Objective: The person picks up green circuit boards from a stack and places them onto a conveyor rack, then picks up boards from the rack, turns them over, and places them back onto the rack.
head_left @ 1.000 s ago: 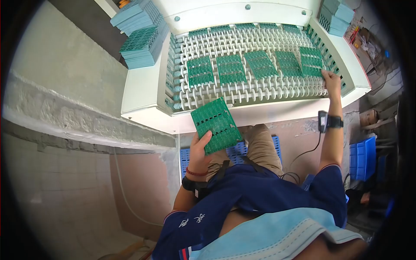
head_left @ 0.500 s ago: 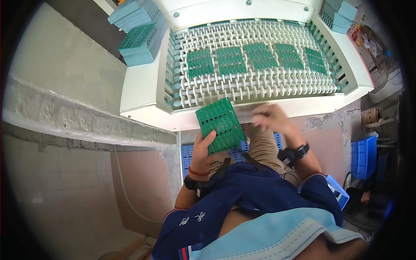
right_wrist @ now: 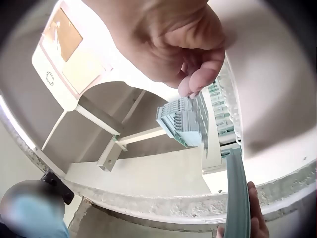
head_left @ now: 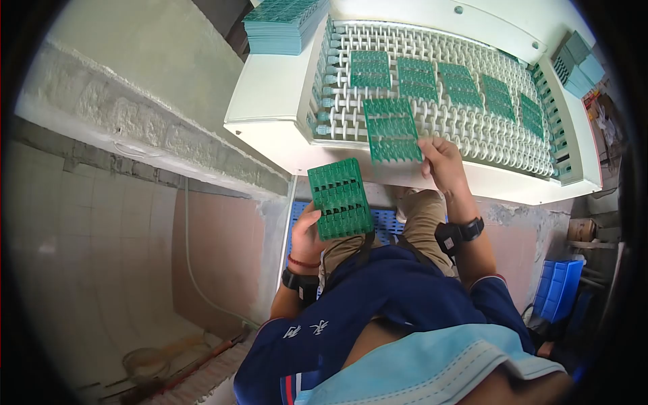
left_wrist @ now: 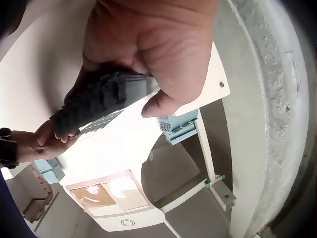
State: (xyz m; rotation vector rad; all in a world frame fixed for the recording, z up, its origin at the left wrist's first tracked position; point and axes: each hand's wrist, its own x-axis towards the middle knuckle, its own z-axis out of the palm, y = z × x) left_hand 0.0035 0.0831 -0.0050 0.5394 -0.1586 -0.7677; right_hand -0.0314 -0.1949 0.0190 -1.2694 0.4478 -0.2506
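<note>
My left hand (head_left: 307, 233) holds a stack of green circuit boards (head_left: 341, 201) in front of my body, thumb along the near edge. In the left wrist view that stack (left_wrist: 94, 101) appears edge-on and dark under the palm. With its thumb and fingers, my right hand (head_left: 445, 165) pinches a single circuit board (head_left: 391, 128) by its right edge. This board is slightly blurred and overlaps the front left of the white roller conveyor (head_left: 472, 128). Beyond it several boards (head_left: 460, 86) lie in a row on the rollers.
Stacked boards (head_left: 280, 34) stand on the machine's left ledge (head_left: 263, 91), with another stack (head_left: 579, 67) at the right end. A rough concrete ledge (head_left: 155, 138) runs along the left. A blue crate (head_left: 557, 290) is on the floor at right.
My right hand let go of a board at the conveyor's right end, came back beside the stack, and now holds a single board at the front left. The head view has swung left.
</note>
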